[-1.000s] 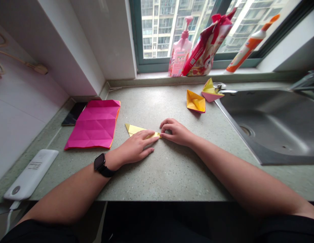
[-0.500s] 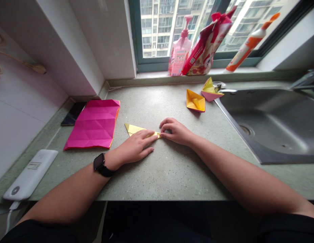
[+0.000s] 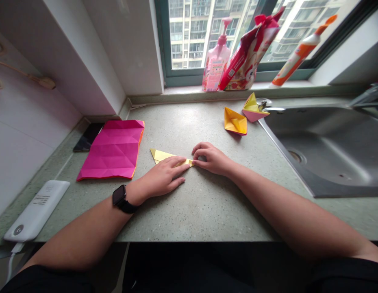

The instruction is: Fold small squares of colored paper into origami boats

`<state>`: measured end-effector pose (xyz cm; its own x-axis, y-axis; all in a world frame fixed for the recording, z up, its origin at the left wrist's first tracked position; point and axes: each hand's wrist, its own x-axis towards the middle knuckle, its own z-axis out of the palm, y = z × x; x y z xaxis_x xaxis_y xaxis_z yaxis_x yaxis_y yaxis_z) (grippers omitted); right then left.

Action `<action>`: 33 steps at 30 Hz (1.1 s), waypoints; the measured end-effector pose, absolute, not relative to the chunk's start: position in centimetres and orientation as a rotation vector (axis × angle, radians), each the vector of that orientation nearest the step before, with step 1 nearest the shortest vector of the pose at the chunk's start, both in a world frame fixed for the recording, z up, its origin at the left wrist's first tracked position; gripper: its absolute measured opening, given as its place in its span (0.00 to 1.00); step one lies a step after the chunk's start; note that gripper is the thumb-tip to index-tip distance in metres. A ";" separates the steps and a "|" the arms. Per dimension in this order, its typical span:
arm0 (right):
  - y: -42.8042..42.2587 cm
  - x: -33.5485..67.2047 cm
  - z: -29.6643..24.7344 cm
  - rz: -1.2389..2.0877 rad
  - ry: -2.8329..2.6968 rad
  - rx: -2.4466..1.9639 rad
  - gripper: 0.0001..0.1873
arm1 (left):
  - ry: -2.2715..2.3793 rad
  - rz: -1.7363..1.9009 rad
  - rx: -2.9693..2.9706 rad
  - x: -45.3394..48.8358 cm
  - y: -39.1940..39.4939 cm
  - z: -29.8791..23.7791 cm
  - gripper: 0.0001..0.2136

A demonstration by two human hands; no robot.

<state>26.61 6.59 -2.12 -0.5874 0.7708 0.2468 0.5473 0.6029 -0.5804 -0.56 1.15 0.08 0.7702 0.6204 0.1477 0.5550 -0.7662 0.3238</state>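
Note:
A folded strip of yellow paper [image 3: 161, 155] lies on the speckled counter, its left end pointed. My left hand [image 3: 167, 175] rests flat across its middle with the fingers stretched out, covering part of it. At the paper's right tip, my right hand [image 3: 211, 159] has its thumb and fingers pinched on the corner. Beyond my right hand sit two folded paper boats, an orange one [image 3: 235, 121] and a yellow and pink one [image 3: 254, 109].
Creased magenta paper sheets [image 3: 112, 150] lie to the left, partly over a dark phone [image 3: 87, 137]. A white power bank [image 3: 38, 211] is near the front left edge. A steel sink [image 3: 329, 150] lies right. A pink pump bottle [image 3: 217, 65] stands on the sill.

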 end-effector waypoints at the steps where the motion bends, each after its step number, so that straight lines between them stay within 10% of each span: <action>1: 6.6 26.6 -2.1 0.620 -2.353 -1.045 0.05 | 0.917 0.357 2.708 -0.6 1.2 0.1 0.22; 33: 6.1 26.1 -1.5 0.592 -2.368 -1.089 0.07 | 0.851 0.388 2.690 -0.9 2.2 -0.1 0.23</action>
